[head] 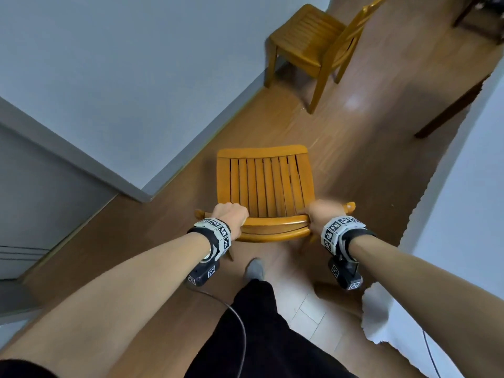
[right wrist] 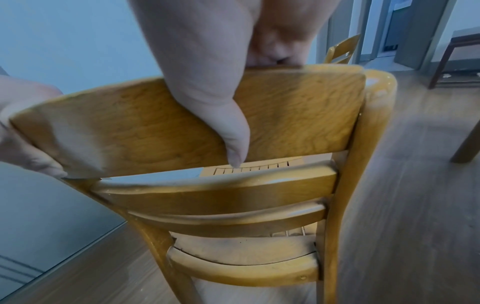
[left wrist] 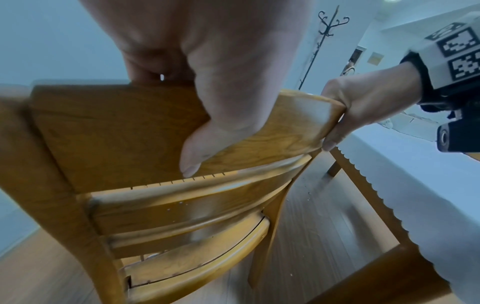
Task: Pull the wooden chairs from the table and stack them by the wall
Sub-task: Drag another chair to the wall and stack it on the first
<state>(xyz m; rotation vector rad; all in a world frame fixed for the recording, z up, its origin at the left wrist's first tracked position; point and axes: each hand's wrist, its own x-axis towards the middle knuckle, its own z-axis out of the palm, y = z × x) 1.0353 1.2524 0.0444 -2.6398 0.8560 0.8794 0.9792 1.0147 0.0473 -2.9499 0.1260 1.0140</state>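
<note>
A wooden chair [head: 266,184] with a slatted seat stands in front of me, its back toward me. My left hand [head: 229,215] grips the left end of its top rail [head: 275,222] and my right hand [head: 323,214] grips the right end. The wrist views show thumbs on the near face of the rail [left wrist: 124,127] [right wrist: 298,111], with fingers curled over its top edge. A second wooden chair [head: 313,42] stands farther ahead beside the wall [head: 122,77].
A table with a white scalloped cloth [head: 458,214] runs along my right, its dark leg [head: 447,110] ahead. A grey wall corner [head: 136,192] juts out at the left. Wood floor [head: 354,159] lies open between both. A coat stand [left wrist: 327,41] stands far off.
</note>
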